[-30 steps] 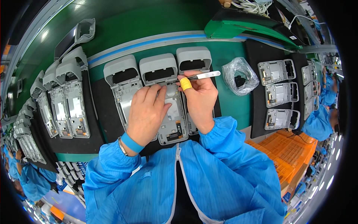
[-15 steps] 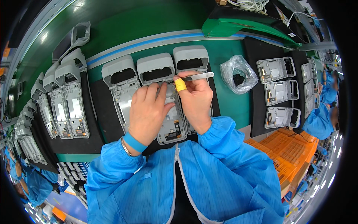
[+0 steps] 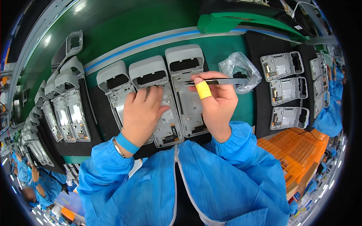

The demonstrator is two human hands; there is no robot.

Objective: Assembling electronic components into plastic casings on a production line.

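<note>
My left hand (image 3: pixel 141 115) lies over the middle grey plastic housing (image 3: pixel 167 132), thumb apart, its bent fingertips on the upper part of the frame. Between thumb and fingers of my right hand (image 3: pixel 218 107) is a pair of metal tweezers (image 3: pixel 232 81); a yellow wrap covers the thumb. The tips point left, above the upper part of the right-hand housing (image 3: pixel 190 107). On the other side, the left housing (image 3: pixel 118 103) is partly covered by my left hand. A clear plastic bag (image 3: pixel 228 67) with small black parts inside sits just beyond the tweezers' rear end.
More housings (image 3: pixel 77 113) stand in a row on black matting at the left. Several further housings (image 3: pixel 285 90) lie on a black mat (image 3: pixel 258 49) at the right. Orange crates (image 3: pixel 301 148) are below the bench at lower right. People in blue work at both far sides.
My right hand has moved right with the tweezers, off the middle housing and over the right one. My left hand stays on the middle housing. The view has shifted slightly.
</note>
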